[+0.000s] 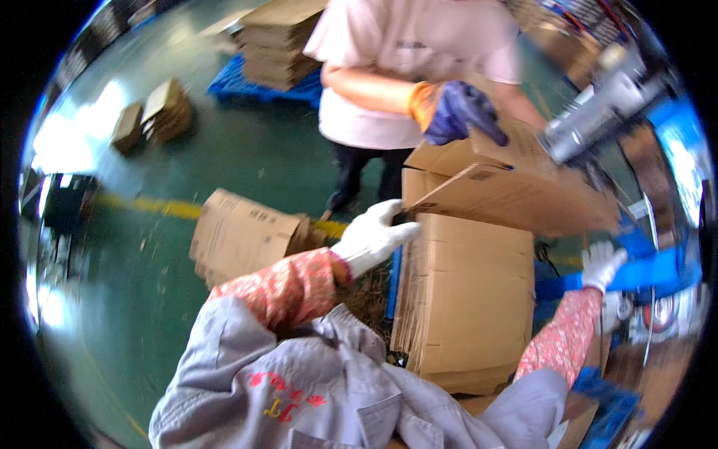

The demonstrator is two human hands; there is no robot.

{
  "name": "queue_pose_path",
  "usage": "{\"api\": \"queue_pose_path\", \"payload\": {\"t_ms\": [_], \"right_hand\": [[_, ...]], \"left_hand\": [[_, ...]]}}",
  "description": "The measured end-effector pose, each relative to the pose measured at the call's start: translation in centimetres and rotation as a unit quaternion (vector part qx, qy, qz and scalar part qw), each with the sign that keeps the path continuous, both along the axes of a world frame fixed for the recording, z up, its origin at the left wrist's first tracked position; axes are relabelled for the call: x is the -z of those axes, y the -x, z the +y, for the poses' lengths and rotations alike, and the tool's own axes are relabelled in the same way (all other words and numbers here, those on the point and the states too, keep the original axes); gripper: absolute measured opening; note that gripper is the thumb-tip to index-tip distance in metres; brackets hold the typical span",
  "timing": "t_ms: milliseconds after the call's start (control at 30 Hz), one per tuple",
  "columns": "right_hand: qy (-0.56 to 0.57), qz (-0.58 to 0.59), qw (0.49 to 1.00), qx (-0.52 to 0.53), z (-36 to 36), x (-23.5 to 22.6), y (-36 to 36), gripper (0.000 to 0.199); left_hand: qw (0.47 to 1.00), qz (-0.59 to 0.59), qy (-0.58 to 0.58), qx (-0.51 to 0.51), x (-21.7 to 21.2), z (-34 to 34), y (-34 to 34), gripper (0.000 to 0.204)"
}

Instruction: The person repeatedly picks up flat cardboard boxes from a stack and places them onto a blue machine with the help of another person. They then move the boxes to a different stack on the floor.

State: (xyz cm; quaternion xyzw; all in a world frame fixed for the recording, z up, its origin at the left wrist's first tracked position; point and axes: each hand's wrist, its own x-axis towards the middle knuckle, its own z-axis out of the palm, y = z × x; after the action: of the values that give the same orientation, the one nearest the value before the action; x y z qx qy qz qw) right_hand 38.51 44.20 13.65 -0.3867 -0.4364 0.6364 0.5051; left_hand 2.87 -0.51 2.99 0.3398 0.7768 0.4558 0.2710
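Factory or packing floor, green painted concrete floor [247,157], yellow floor line [149,204], flattened carton stacks [467,299], blue pallet [247,84]

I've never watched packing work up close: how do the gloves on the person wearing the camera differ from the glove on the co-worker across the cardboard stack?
The wearer's left hand and right hand are in white knit gloves above floral sleeve covers. The co-worker's glove is dark blue with an orange cuff on a bare forearm. The left hand touches the corner of the flattened box; the co-worker's glove presses on top. All appear to handle the cardboard stack.

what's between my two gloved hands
In the head view, the stack of flat cardboard sheets lies between the left hand and the right hand.
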Motion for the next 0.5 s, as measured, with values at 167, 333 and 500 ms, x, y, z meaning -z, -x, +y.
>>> {"api": "queue_pose_path", "payload": {"t_ms": [167,333,500], "right_hand": [[-0.005,-0.048,0.999,0.005,-4.3,1.8,5.7,0.103],[-0.026,-0.049,0.998,-0.006,-9.8,2.7,12.4,0.103],[-0.062,-0.039,0.997,-0.033,-17.6,5.5,19.0,0.103]], "left_hand": [[0.997,-0.022,-0.014,-0.078,-0.2,-3.4,1.5,0.07],[0.989,-0.008,-0.058,-0.133,-1.0,-7.9,4.4,0.086],[0.985,0.024,-0.154,-0.075,-0.3,-10.7,8.1,0.065]]}}
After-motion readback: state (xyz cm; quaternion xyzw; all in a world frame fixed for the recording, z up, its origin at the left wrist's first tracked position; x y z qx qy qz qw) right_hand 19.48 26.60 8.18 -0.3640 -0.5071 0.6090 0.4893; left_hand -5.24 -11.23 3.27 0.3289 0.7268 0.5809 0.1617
